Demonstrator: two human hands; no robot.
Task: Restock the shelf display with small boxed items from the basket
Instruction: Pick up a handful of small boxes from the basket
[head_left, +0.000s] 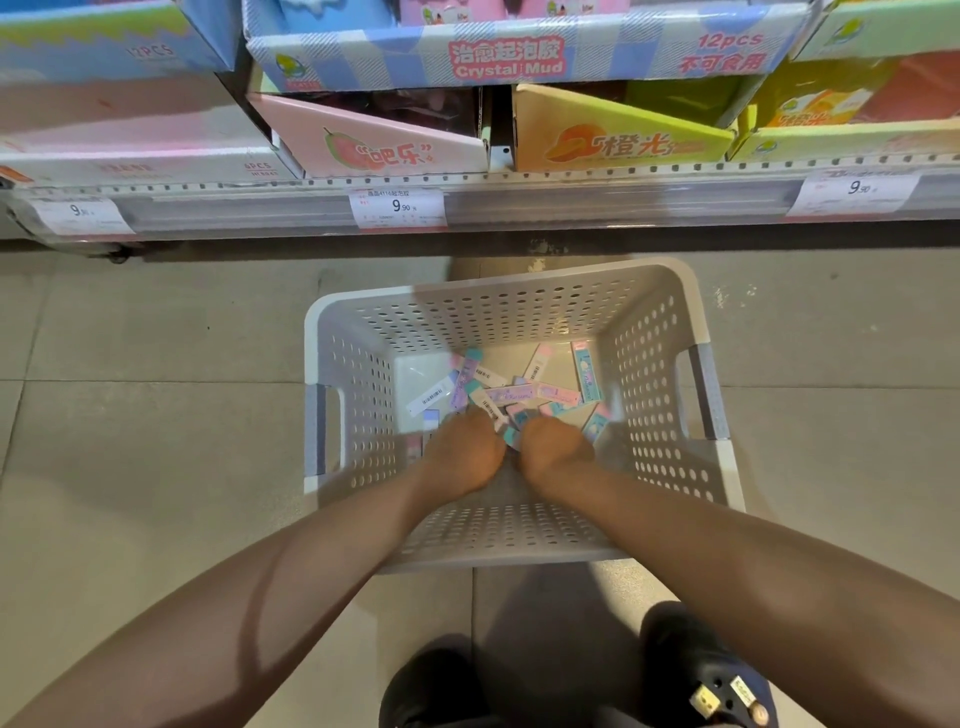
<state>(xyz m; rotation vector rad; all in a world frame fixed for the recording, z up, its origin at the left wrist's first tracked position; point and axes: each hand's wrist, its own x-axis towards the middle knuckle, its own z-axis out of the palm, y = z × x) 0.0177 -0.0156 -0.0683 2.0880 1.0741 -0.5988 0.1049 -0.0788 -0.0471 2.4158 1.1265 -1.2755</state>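
Your shoes stand just behind the basket. Both hands are down inside it, left hand and right hand side by side, fingers hidden, so I cannot tell their grip. The small boxes lie jumbled just past your fingers, toward the shelf.

This is a shop aisle. A low shelf carries open cardboard display boxes printed with product names such as "Crystal Mud" and "12pcs", and its front rail holds paper price tags reading 9.90. On the tiled floor before the shelf stands a perforated plastic basket of small pastel boxed items, some showing barcodes.
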